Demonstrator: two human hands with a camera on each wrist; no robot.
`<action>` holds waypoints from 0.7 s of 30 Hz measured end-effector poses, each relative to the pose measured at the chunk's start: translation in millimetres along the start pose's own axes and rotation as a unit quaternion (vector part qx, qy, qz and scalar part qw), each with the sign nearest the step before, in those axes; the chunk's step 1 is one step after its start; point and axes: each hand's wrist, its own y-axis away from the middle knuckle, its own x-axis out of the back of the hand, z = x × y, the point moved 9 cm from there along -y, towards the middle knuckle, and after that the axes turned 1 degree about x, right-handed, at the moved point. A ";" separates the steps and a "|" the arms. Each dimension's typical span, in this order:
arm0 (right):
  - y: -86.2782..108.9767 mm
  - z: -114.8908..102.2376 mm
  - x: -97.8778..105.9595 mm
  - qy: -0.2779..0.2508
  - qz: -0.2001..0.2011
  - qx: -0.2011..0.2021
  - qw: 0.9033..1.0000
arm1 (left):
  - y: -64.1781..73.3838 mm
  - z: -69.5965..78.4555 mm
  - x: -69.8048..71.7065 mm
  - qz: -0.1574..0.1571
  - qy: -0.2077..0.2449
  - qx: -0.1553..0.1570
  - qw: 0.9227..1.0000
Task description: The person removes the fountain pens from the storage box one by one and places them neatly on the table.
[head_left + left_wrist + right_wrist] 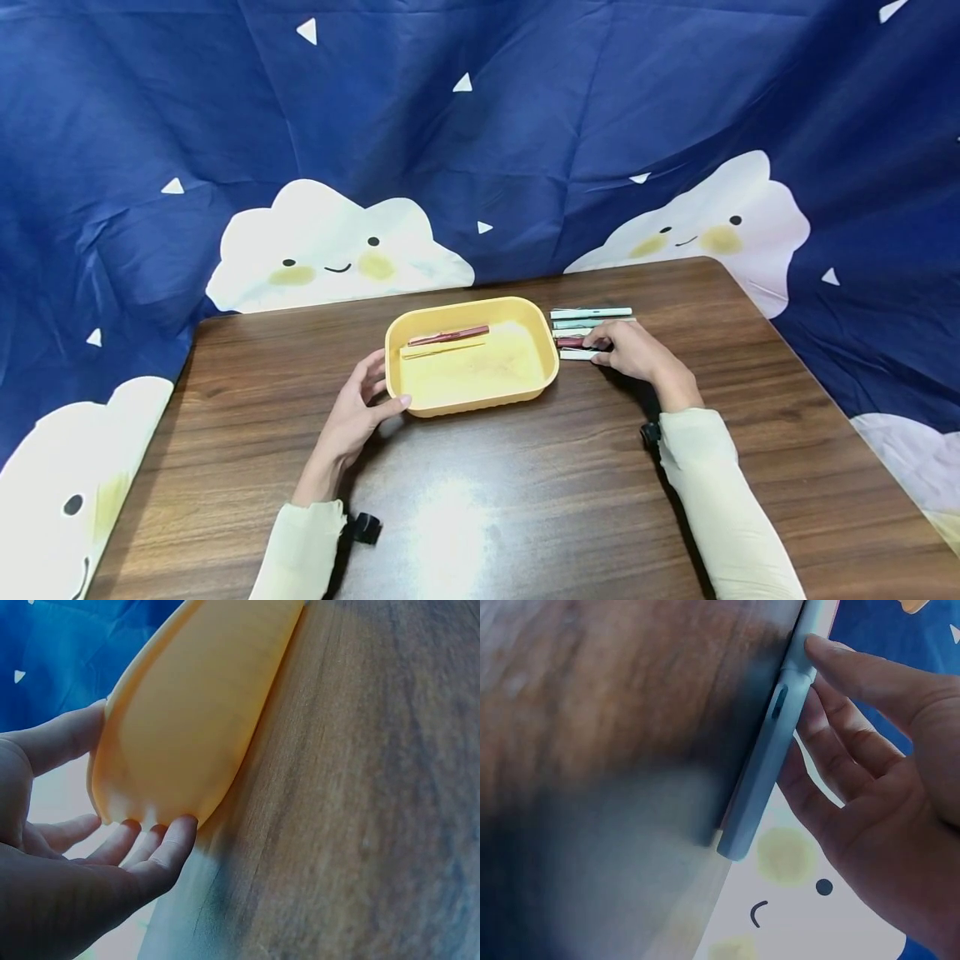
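My left hand (356, 408) grips the left end of a yellow plastic tray (471, 406), thumb on the near rim and fingertips against the outer wall (172, 750). Inside the tray lie a dark red pen (450, 336) and a yellow pen (438, 350), side by side. To the right of the tray, my right hand (636, 350) pinches the nearest pen of a row, a white one (576, 355). In the right wrist view the thumb touches this capped pen (761, 776) near its middle, the other fingers behind it. A second dark red pen (570, 342) lies just beyond, partly covered by the fingers.
Farther back in the row are a white pen (567, 333), a teal pen (581, 323) and a pale mint pen (592, 313). All lie on a brown wooden table (525, 483). A blue cloth with clouds (525, 125) hangs behind its far edge.
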 end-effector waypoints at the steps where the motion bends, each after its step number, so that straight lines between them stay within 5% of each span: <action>1: 0.2 0.3 0.2 0.000 0.000 -0.001 1.000 | 0.0 -0.1 -0.1 0.001 -0.001 0.000 1.000; 21: 2.3 1.3 10.0 -0.033 0.039 -0.016 0.999 | -0.2 0.3 -0.4 0.000 0.005 -0.003 1.000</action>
